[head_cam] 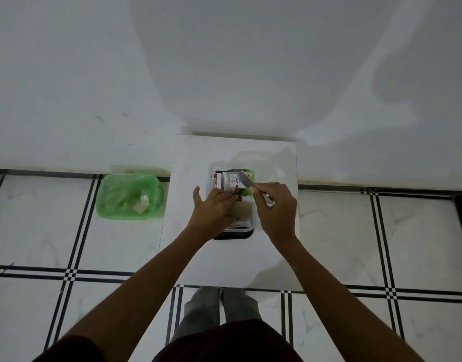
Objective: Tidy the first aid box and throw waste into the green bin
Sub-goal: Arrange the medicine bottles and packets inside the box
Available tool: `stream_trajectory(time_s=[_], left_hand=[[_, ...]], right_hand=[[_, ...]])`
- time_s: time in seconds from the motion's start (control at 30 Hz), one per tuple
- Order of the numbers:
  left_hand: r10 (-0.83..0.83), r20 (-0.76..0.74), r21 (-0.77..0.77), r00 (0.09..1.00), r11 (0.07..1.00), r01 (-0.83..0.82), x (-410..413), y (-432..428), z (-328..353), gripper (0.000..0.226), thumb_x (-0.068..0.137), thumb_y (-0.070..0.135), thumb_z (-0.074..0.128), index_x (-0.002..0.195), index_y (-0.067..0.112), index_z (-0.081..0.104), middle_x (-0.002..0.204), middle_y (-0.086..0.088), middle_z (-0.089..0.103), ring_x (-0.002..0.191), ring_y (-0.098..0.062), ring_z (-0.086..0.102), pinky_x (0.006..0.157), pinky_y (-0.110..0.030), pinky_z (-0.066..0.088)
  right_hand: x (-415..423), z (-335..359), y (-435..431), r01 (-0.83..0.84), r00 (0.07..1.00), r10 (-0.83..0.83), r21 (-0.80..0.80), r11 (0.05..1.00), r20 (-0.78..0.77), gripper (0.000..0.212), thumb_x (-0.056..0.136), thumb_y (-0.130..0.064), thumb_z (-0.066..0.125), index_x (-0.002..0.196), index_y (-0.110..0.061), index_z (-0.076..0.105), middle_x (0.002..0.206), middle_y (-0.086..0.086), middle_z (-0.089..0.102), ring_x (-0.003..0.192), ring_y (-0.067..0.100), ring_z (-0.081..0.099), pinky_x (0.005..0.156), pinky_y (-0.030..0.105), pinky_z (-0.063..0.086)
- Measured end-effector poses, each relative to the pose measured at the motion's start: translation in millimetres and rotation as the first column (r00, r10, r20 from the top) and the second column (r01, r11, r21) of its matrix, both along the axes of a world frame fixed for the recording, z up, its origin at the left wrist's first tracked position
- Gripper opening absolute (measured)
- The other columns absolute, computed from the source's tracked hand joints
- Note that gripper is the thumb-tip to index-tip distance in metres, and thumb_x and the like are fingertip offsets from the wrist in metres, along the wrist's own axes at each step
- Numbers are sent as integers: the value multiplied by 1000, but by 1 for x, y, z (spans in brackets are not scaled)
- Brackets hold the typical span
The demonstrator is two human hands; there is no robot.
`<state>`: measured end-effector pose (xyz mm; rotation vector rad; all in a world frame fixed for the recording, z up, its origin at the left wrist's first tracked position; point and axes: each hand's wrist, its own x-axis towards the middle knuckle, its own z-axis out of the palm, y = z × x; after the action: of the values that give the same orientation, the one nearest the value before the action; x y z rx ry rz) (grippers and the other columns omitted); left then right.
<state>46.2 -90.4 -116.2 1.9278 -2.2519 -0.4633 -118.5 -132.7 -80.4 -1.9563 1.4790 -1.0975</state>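
Observation:
The first aid box (211, 176), a clear tub with a dark near end, sits in the middle of a small white table (188, 257). Inside it lie packets and small cartons with printed labels. My left hand (211, 209) rests on a brown bandage roll (242, 209) inside the box. My right hand (275, 207) is over the box's right side and pinches a thin silvery strip (244, 178) that points up and left over the packets. The green bin (129, 195) stands on the floor to the table's left, with crumpled wrappers in it.
A clear lid (261, 160) lies on the table behind the box. The table stands against a white wall. The floor is white tile with black lines. My legs are under the table's near edge.

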Motion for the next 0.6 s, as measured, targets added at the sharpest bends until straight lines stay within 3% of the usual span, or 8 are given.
stream_trajectory(time_s=[0.07, 0.13, 0.2, 0.27, 0.37, 0.5, 0.6], left_hand=[[63, -71, -2, 996, 998, -63, 3, 3, -2, 64, 73, 38, 75, 128, 13, 55, 130, -7, 59, 123, -30, 51, 103, -69, 25], [204, -184, -44, 962, 976, -215, 12, 8, -4, 59, 76, 42, 70, 126, 13, 56, 128, -8, 60, 122, -27, 52, 104, -61, 31], [332, -328, -102, 884, 918, -383, 24, 17, -5, 54, 81, 46, 64, 122, 11, 59, 122, -8, 64, 115, -24, 56, 100, -49, 41], [416, -455, -90, 787, 858, -505, 34, 30, -4, 48, 84, 40, 64, 120, 8, 61, 120, -9, 65, 114, -22, 56, 99, -35, 43], [451, -496, -14, 741, 850, -527, 40, 44, -4, 43, 84, 34, 64, 120, 11, 62, 125, -8, 63, 120, -22, 52, 101, -29, 38], [454, -493, 64, 742, 870, -490, 43, 49, -9, 41, 84, 35, 63, 121, 18, 62, 132, -6, 57, 126, -19, 47, 103, -27, 33], [473, -518, 115, 713, 864, -489, 41, 47, -11, 39, 85, 33, 64, 122, 20, 63, 133, -6, 57, 126, -20, 48, 101, -33, 41]], right_hand=[[6, 3, 0, 51, 994, -61, 106, 993, 92, 11, 84, -13, 72, 93, -7, 73, 85, 7, 74, 74, 9, 63, 65, 17, 50], [12, 5, -1, 116, 959, -190, 317, 941, 212, 11, 83, -16, 72, 92, -9, 72, 83, 4, 73, 71, 7, 65, 65, 16, 52], [19, -1, -2, 76, 896, -313, 586, 807, 315, 14, 83, -15, 72, 95, -9, 70, 85, 5, 74, 76, 15, 70, 73, 30, 59], [27, -8, -1, -47, 855, -357, 740, 671, 377, 19, 83, -10, 70, 101, -6, 69, 92, 12, 74, 81, 23, 71, 80, 47, 59], [42, -14, 6, -87, 908, -274, 783, 616, 317, 22, 81, -4, 69, 102, -8, 68, 90, 10, 74, 83, 24, 71, 84, 48, 58], [61, -18, 11, -9, 952, -226, 755, 656, 207, 16, 80, -8, 72, 94, -7, 64, 86, 4, 69, 78, 15, 64, 75, 26, 53], [68, -21, 15, 53, 978, -179, 693, 719, 110, 16, 79, -8, 73, 89, -4, 62, 83, 5, 67, 75, 15, 62, 62, 11, 44]])
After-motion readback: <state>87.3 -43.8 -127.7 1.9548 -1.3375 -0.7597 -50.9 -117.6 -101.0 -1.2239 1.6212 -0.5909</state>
